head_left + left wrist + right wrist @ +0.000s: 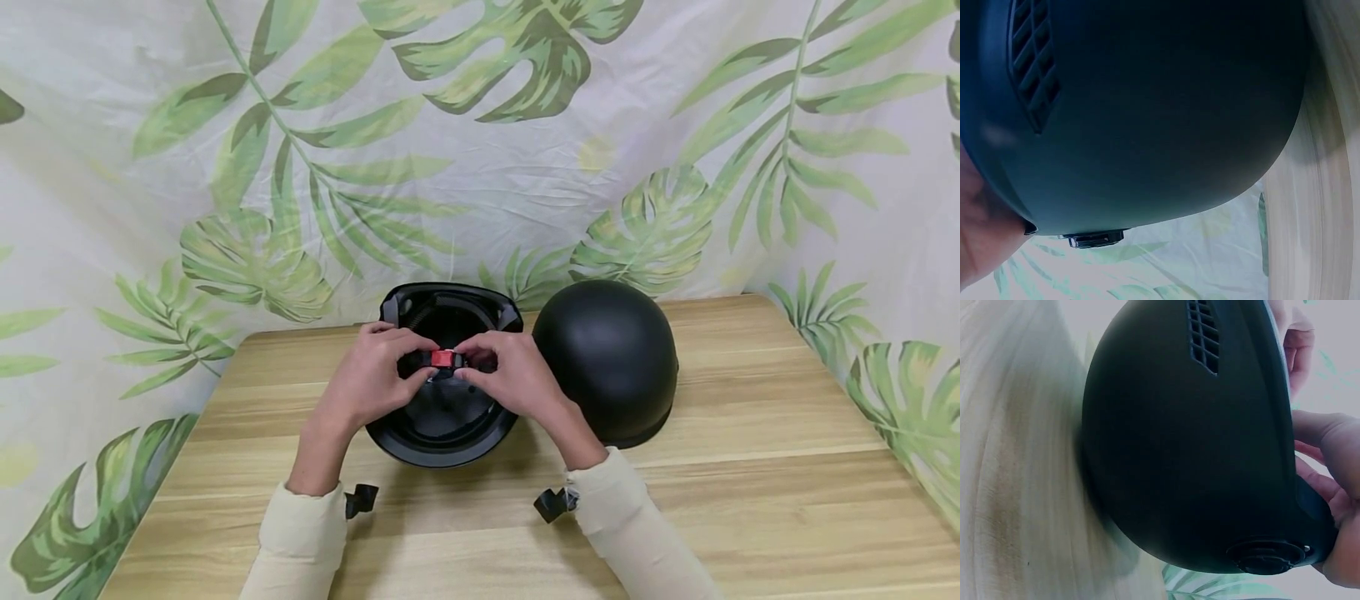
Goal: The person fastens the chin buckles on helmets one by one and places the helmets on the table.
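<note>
A black helmet (442, 457) lies upside down on the table, its hollow inside facing up. Over its opening, my left hand (375, 371) pinches the left end of a red and black strap buckle (442, 358). From the other side my right hand (517, 371) pinches the buckle's right end between thumb and finger. Whether the two halves are fully joined is too small to tell. In the left wrist view the helmet's outer shell (1166, 125) fills most of the picture. The right wrist view shows the shell (1179, 444) with a vent and a round side knob.
A second black helmet (607, 358) stands dome up just right of the first, close to my right forearm. The wooden table (765, 500) ends at the back against a leaf-patterned cloth (510, 183). Black wrist mounts (362, 500) stick out from both sleeves.
</note>
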Action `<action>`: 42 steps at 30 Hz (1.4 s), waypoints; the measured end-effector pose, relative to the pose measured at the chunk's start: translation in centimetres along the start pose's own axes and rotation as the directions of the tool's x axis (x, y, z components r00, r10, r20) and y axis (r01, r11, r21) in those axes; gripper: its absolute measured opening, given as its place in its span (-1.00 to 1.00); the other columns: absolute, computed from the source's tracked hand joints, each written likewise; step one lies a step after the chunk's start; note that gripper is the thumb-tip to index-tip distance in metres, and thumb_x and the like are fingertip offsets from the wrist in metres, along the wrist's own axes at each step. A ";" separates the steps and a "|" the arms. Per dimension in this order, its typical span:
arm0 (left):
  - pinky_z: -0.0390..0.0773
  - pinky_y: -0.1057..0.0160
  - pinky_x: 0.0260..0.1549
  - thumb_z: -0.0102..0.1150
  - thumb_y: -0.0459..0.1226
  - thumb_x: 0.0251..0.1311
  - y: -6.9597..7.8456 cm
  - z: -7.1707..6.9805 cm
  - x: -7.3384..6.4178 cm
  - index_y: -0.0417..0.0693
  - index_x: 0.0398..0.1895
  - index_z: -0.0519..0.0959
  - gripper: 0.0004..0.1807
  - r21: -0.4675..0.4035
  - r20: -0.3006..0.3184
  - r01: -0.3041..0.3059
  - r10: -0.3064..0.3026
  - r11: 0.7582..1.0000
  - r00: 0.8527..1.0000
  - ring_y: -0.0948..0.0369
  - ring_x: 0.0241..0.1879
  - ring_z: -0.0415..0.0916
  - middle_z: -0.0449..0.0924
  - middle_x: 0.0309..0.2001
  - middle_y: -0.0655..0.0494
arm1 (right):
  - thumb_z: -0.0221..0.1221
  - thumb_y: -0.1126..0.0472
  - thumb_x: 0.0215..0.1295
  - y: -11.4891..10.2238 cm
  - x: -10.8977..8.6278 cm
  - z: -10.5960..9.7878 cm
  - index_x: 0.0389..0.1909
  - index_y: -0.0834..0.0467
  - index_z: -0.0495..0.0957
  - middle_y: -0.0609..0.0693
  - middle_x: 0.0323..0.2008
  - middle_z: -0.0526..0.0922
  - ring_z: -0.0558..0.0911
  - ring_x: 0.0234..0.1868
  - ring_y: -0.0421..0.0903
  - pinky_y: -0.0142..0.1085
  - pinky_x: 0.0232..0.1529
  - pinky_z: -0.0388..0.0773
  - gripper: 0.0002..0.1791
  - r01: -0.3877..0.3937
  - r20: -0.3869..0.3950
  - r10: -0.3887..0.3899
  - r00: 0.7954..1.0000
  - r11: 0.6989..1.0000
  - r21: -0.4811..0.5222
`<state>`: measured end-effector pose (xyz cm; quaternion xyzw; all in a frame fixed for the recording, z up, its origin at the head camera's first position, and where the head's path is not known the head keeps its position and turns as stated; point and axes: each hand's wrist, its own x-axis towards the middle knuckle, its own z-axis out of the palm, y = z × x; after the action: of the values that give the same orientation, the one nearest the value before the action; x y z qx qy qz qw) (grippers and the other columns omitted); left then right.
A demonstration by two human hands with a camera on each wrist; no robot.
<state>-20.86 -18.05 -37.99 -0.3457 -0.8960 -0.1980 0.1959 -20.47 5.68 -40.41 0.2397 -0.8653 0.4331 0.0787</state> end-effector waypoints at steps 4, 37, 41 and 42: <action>0.51 -0.20 0.27 0.66 -0.30 0.09 0.1 0.0 0.0 -0.07 -0.12 0.85 -0.72 0.066 0.000 -0.004 0.004 0.998 1.000 0.06 -0.09 0.79 0.87 -0.17 0.04 | 0.50 0.13 0.34 0.1 0.0 0.3 0.05 0.03 0.81 -0.02 -0.10 0.85 0.83 -0.12 -0.10 -0.16 -0.06 0.78 -0.72 -0.007 -0.004 0.006 1.000 0.998 -0.068; 0.68 -0.15 0.17 0.63 -0.27 0.16 -1.4 -0.3 -0.6 -0.19 0.08 0.77 -0.58 -0.061 -0.016 0.079 -0.080 0.995 0.997 -0.09 0.09 0.73 0.81 0.03 -0.11 | 0.49 0.20 0.34 -0.4 -0.5 0.0 0.06 0.14 0.79 0.05 0.07 0.76 0.77 0.07 0.03 -0.09 0.06 0.75 -0.70 0.117 -0.078 -0.131 0.988 0.979 -0.165; 0.69 -0.16 0.16 0.61 -0.29 0.18 -2.2 -0.8 -1.3 -0.19 0.14 0.74 -0.55 -0.108 -0.077 0.109 -0.118 0.988 0.990 -0.10 0.13 0.71 0.77 0.09 -0.12 | 0.48 0.23 0.34 -0.3 -0.9 -0.4 0.08 0.13 0.79 0.06 0.13 0.74 0.74 0.16 0.07 -0.07 0.10 0.72 -0.69 0.117 -0.089 -0.134 0.987 0.978 -0.170; 0.67 -0.17 0.17 0.61 -0.30 0.18 -2.5 -1.0 -1.5 -0.19 0.16 0.73 -0.53 -0.113 -0.090 0.118 -0.128 0.987 0.988 -0.11 0.16 0.69 0.76 0.11 -0.13 | 0.48 0.23 0.34 -0.3 -1.0 -0.5 0.08 0.13 0.79 0.06 0.15 0.73 0.73 0.18 0.08 -0.06 0.11 0.72 -0.69 0.115 -0.092 -0.132 0.987 0.978 -0.173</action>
<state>-21.34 -21.07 -38.47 -0.2898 -0.8931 -0.2744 0.2078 -19.46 6.29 -40.30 0.2630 -0.8767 0.3652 0.1698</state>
